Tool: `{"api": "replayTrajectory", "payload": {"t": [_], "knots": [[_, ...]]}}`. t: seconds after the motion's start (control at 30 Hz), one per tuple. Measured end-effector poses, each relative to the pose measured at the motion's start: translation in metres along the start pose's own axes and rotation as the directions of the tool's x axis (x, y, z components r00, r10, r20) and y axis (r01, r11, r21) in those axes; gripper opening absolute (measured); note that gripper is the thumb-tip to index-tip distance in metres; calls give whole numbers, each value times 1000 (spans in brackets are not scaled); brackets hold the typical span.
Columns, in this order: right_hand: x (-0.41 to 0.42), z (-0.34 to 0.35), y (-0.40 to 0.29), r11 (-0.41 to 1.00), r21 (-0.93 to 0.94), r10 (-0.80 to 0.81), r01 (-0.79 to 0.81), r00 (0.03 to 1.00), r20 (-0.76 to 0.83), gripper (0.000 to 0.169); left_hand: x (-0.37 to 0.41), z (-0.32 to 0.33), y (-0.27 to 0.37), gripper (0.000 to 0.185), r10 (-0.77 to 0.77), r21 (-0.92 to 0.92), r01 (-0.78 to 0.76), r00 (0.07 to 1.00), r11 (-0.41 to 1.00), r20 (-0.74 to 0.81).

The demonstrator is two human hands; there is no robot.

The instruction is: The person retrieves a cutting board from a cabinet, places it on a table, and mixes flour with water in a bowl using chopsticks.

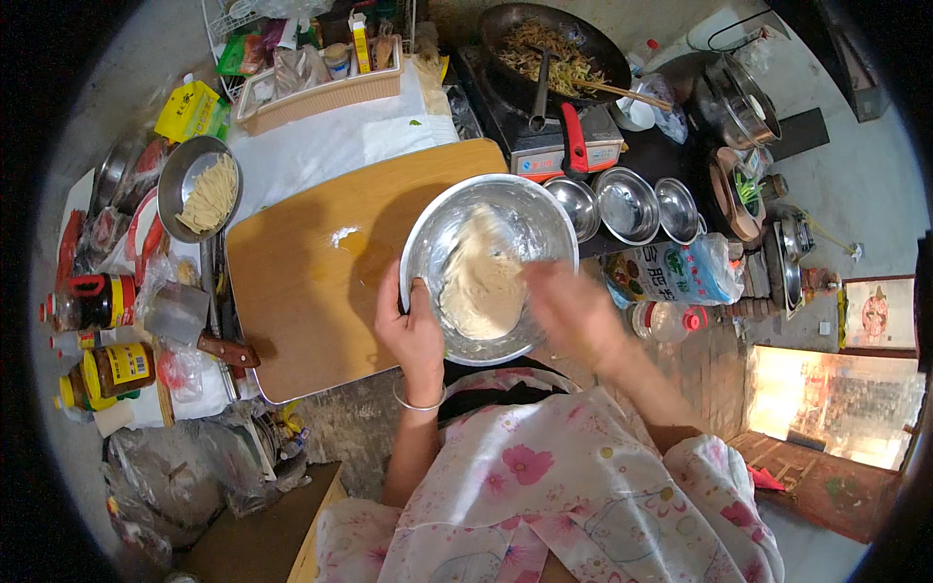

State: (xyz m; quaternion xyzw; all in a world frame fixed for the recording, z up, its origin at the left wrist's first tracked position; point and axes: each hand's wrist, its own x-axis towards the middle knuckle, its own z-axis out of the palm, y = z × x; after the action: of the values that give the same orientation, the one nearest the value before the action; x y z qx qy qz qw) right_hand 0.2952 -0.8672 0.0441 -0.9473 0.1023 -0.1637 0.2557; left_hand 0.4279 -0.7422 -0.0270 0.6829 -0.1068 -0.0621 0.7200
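My left hand (415,339) grips the left rim of a stainless steel mixing bowl (437,244), thumb over the edge. The bowl is tipped towards me, in front of my body and overlapping the right part of a wooden board (302,291). Pale, sticky dough or thick batter (477,291) lies in it, and smears coat the inner wall. At the bowl's right side is my right hand (576,313), heavily blurred by motion. Whether it holds a stirring tool cannot be made out. A wet patch (346,237) shines on the board.
A wok (616,69) of shredded food sits on an induction cooker (609,138), its red handle (574,142) pointing towards me. Small metal bowls (627,204) stand right of the mixing bowl. Left are a cleaver (175,313), sauce jars (120,368) and a metal bowl (171,193) of pale strips.
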Motion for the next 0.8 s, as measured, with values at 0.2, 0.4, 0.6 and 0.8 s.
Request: {"api": "replayTrajectory", "payload": {"t": [0.2, 0.4, 0.6, 0.8], "knots": [[-14, 10, 3, 975, 172, 165, -139, 975, -150, 12, -3, 1, -2, 27, -36, -21, 36, 999, 999, 0], [-31, 16, -43, 974, 217, -90, 58, 986, 141, 24, -2, -2, -4, 27, -35, -53, 35, 999, 998, 1], [-13, -3, -10, 982, 179, 64, -53, 996, -57, 11, 0, 2, 3, 26, 26, 24, -26, 1000, 999, 0], [-38, -2, 6, 964, 173, 218, -199, 971, -96, 12, -1, 3, 1, 27, 25, 32, -26, 1000, 999, 18]]}}
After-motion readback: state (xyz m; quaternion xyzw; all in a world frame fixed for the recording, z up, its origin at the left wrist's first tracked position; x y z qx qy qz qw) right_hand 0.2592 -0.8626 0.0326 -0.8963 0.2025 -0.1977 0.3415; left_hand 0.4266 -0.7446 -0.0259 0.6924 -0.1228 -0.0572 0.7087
